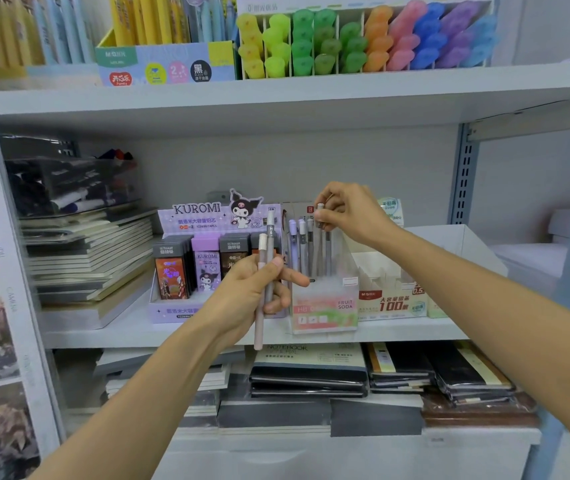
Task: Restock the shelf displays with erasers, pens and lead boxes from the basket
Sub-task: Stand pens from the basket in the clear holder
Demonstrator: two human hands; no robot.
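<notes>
My two bare forearms reach in from the bottom edge toward the middle shelf (131, 330) of a stationery rack.

At the centre of the frame my left hand (252, 292) is curled round two pens held upright, with the thumb laid across them. One is a pale pink pen (258, 327) whose lower end hangs below my fist. The other is a grey pen (270, 237) that rises higher, in front of a purple Kuromi display tray (200, 213).

Just right of centre and a little higher, my right hand (349, 213) pinches the top of another pen (320, 221) between thumb and fingertips. That pen stands upright in a pink-and-white display box (325, 306) (printed "Fruit Soda") beside several more capped pens (302, 244). The box sits on the middle shelf, touching the right side of the Kuromi tray.

The Kuromi tray, left of centre, holds upright lead boxes (207, 265), some purple and some dark. To the right of the pen box stands a white cardboard display (390, 299) with red lettering.

Along the top of the frame, rows of highlighters (363, 43) run from yellow through green, orange and pink to blue. At the left edge of the middle shelf lies a stack of notebooks (89, 258). More notebooks (311, 368) lie flat on the shelf below, at lower centre.
</notes>
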